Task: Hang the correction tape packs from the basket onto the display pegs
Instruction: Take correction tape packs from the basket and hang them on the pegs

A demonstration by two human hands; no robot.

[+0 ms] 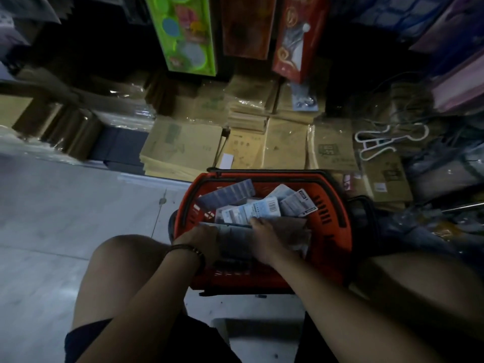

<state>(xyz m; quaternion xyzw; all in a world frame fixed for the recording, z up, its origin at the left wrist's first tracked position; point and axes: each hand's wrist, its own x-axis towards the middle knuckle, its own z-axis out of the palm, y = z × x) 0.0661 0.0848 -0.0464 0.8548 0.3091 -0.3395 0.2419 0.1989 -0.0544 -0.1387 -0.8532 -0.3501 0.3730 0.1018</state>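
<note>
A red plastic basket (332, 213) stands on the floor between my knees, filled with several flat correction tape packs (251, 209) lying jumbled. Both my hands reach into its near side. My left hand (201, 243), with a dark bracelet on the wrist, grips the left edge of a grey pack (234, 238). My right hand (264, 238) holds the same pack's right side, fingers curled over its top edge. No display pegs are clearly visible in this dim view.
Stacks of wrapped brown paper packs (183, 148) line the low shelf beyond the basket. A green toy box (183, 35) and a red box (296, 38) hang above. White hangers (385, 142) lie at the right. Grey floor tiles (65, 218) lie at the left.
</note>
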